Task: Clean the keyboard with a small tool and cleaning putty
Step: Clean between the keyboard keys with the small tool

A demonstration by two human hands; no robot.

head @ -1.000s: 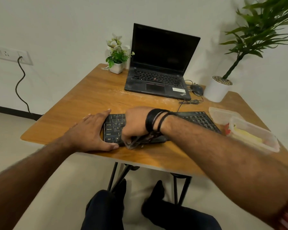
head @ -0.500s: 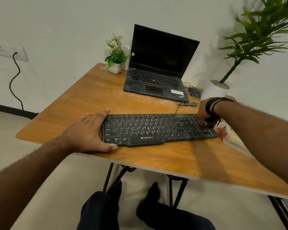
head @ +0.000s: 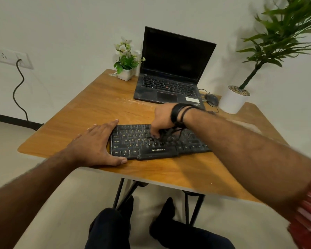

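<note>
A black keyboard point(head: 133, 142) lies near the front edge of the wooden table point(head: 101, 108). My left hand point(head: 95, 146) rests flat against the keyboard's left end, with the thumb along its front edge. Over the middle key rows my right hand point(head: 162, 119) has its fingers curled down around a small dark tool point(head: 166, 134) that touches the keys. Most of the tool is hidden under the hand. My right forearm covers the keyboard's right end. No putty shows.
An open black laptop point(head: 171, 69) stands at the back of the table, with a small flower pot point(head: 125, 74) to its left. To its right are a mouse point(head: 212, 99) and a white pot with a tall plant point(head: 232, 101).
My right hand went from the keyboard's left end to its right end, then came back to the middle rows. The left hand stayed put at the left end.
</note>
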